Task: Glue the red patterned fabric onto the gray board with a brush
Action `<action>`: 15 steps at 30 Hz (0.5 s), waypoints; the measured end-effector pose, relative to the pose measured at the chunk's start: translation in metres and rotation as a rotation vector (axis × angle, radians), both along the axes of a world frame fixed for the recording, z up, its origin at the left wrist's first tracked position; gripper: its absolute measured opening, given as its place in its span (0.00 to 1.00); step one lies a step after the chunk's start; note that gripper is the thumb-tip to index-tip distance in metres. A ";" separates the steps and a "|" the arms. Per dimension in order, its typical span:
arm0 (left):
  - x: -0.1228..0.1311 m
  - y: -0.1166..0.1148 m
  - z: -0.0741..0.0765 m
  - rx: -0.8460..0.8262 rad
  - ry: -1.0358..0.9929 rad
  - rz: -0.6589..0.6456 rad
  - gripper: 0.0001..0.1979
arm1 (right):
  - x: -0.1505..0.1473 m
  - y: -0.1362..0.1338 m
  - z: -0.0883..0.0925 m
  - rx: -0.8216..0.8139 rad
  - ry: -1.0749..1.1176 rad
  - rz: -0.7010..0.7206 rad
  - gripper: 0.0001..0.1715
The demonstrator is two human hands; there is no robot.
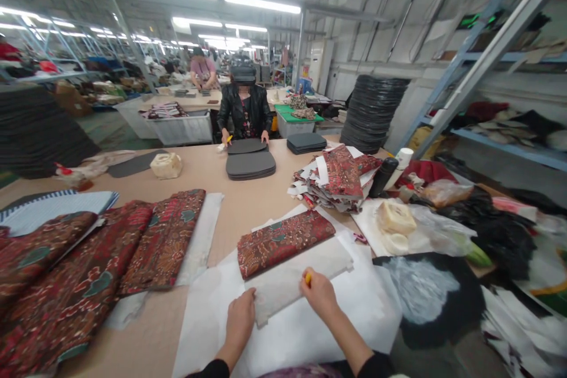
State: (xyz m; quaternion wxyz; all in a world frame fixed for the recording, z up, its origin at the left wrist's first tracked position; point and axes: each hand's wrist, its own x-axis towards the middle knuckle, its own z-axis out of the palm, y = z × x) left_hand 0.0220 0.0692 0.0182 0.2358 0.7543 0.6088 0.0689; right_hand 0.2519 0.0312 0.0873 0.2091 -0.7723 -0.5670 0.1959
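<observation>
My right hand (319,293) is closed around a small yellow tool (309,278), most of it hidden in the fingers. It is over the pale, translucent-looking strip (283,294) in front of me. At the strip's left end, my left hand (240,314) has its fingers curled at the edge, pinching it. Along the strip's far side lies a red-brown patterned fabric piece (286,240). Both rest on large white paper sheets (212,313). To the right, a black board (460,301) carries a smear of white paste (423,286).
Patterned fabric panels (101,266) overlap on the left. A pile of fabric pieces (341,174), a black bottle (383,177) and a cream block (396,217) stand at right. Across the table (199,159), another person (245,109) handles stacked grey pads (251,164).
</observation>
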 end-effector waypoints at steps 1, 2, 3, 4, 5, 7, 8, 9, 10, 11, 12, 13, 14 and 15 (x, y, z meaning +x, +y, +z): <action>0.000 0.001 0.000 -0.004 -0.035 0.029 0.21 | -0.012 0.000 0.001 0.021 0.063 0.064 0.08; 0.000 0.002 0.000 -0.009 -0.071 0.058 0.21 | -0.027 -0.001 0.000 0.035 0.140 0.139 0.08; 0.000 0.003 0.000 -0.015 -0.102 0.084 0.21 | -0.043 -0.002 -0.001 0.042 0.207 0.218 0.08; 0.000 0.003 -0.001 -0.020 -0.125 0.106 0.21 | -0.056 -0.004 -0.003 0.040 0.246 0.292 0.08; -0.001 0.003 -0.001 -0.020 -0.137 0.119 0.21 | -0.067 -0.005 -0.004 0.025 0.250 0.355 0.08; -0.002 0.002 -0.002 -0.011 -0.136 0.125 0.20 | -0.076 -0.008 -0.004 -0.048 0.171 0.424 0.09; -0.002 0.001 -0.002 -0.006 -0.130 0.121 0.20 | -0.076 -0.009 -0.002 -0.093 0.110 0.427 0.08; -0.003 0.000 -0.002 -0.001 -0.122 0.116 0.20 | -0.075 -0.010 0.000 -0.129 0.055 0.416 0.08; -0.003 -0.001 -0.002 0.002 -0.114 0.112 0.20 | -0.072 -0.010 0.003 -0.150 0.021 0.401 0.09; -0.003 -0.002 -0.001 0.002 -0.104 0.109 0.20 | -0.070 -0.011 0.005 -0.152 0.014 0.394 0.09; -0.002 -0.003 0.001 0.000 -0.090 0.108 0.20 | -0.070 -0.011 0.007 -0.139 0.028 0.401 0.10; -0.002 -0.004 0.003 0.000 -0.075 0.104 0.20 | -0.070 -0.011 0.008 -0.124 0.055 0.418 0.10; -0.001 -0.005 0.005 0.001 -0.059 0.100 0.20 | -0.072 -0.011 0.008 -0.120 0.078 0.439 0.10; 0.000 -0.005 0.007 0.002 -0.044 0.097 0.20 | -0.075 -0.011 0.007 -0.128 0.087 0.453 0.10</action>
